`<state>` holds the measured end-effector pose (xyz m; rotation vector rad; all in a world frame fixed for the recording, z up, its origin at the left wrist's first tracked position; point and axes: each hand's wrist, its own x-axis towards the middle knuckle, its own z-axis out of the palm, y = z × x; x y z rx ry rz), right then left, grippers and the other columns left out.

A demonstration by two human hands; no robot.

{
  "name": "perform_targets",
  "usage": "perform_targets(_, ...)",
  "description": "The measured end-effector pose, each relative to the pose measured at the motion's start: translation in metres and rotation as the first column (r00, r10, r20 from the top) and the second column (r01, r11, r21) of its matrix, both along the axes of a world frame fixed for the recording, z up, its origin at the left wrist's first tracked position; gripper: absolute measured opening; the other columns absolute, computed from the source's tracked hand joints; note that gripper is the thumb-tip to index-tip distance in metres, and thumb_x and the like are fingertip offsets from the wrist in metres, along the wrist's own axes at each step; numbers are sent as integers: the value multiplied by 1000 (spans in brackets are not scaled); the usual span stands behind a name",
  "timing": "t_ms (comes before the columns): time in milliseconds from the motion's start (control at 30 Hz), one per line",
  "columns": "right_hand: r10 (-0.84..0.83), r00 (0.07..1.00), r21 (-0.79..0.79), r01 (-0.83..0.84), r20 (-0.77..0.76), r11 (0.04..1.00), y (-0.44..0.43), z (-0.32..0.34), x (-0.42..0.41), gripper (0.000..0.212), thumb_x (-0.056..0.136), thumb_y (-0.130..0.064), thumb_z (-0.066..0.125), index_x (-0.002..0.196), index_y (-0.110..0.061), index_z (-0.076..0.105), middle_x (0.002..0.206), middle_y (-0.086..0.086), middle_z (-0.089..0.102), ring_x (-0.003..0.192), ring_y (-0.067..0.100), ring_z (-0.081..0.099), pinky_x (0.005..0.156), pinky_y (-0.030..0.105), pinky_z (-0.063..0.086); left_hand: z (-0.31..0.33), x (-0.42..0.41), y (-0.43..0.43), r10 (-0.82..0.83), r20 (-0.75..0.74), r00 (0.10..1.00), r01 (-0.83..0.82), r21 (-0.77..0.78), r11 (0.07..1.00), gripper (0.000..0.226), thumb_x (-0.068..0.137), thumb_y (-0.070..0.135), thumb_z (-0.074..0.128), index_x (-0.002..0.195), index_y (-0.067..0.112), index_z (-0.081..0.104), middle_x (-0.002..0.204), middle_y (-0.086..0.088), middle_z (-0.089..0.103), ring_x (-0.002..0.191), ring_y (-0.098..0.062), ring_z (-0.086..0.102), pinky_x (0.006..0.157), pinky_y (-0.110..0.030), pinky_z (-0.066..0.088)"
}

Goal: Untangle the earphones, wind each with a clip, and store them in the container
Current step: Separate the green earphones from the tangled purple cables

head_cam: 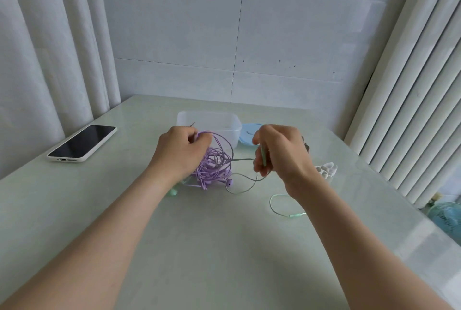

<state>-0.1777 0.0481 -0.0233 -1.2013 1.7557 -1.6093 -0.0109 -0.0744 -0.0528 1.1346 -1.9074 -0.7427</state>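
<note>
The tangle of earphones [212,165] in the middle is lilac purple, and a mint-green cable [275,206] trails to its near right. Beyond it the container [207,120] is translucent white and its lid [249,132] pale blue. The clips [326,170] on the right are white. At far left, the phone [82,144] has a black screen in a white case. The bench [224,247] is pale green, faintly marbled.

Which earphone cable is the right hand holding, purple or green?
The green earphones, pinched in the right hand; the purple tangle is gripped by the left hand.
</note>
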Motion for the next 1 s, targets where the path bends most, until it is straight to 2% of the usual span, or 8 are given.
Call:
perform_targets(167,141,958,239,-80,-248,968,2,-3,-3,30,72,-22,56,88,-11,80,56,2,59,55,21,60,54,27,50,6,0,6,-20,-13,1000,22,102,995,43,88,42,61,71,4,50,62,-5,44,67,-23,40,63,-35,33)
perform_targets(267,202,803,321,-14,-561,947,-4,-13,-4,23,81,-19,61,86,-26,83,43,-13,51,51,9,51,52,17,41,6,1,5,-64,-66,996,75,168,983,34,85,50,67,82,17,69,78,6,72,84,-17,64,75,-33,47)
perform_targets(433,155,720,253,29,-676,967,-11,-24,-3,29,89,-39,73,69,-18,75,62,0,68,60,17,55,61,31,48,8,1,3,-153,-200,968,203,258,945,32,78,51,72,96,25,76,91,12,79,97,-8,72,90,-35,53)
perform_targets(567,169,769,211,-45,-617,976,-8,-18,-3,36,91,-49,78,69,-20,75,53,-11,66,47,4,55,51,18,41,8,1,-2,-89,-258,962,161,273,948,34,80,52,76,105,29,74,111,11,73,108,-8,65,85,-31,47)
perform_targets(700,289,851,253,-192,-438,948,1,-10,2,34,89,-43,83,83,-11,72,56,9,69,47,20,68,53,37,56,7,0,-5,15,-299,954,73,282,957,39,85,49,76,113,24,64,108,8,73,103,-7,63,75,-29,43)
perform_targets(833,308,911,242,-245,-276,939,5,-2,5,41,84,-37,87,87,-2,66,62,23,69,49,29,69,56,42,59,10,2,-5,3,-392,920,132,317,939,52,66,55,80,98,15,71,90,2,76,81,-18,64,72,-34,45)
perform_targets(933,231,961,185,-201,-153,962,3,-3,1,43,87,-36,85,86,-1,60,61,23,67,51,35,70,55,44,58,14,4,-3,-91,-483,871,290,356,888,73,49,54,87,112,24,68,105,-2,71,91,-20,62,89,-43,47)
perform_targets(1000,172,977,170,-150,-122,974,2,-5,-1,44,88,-35,85,87,-1,57,59,17,67,54,38,72,52,42,57,14,4,-2,-140,-491,860,344,355,869,82,50,48,85,126,32,59,115,-1,67,100,-16,59,96,-38,41)
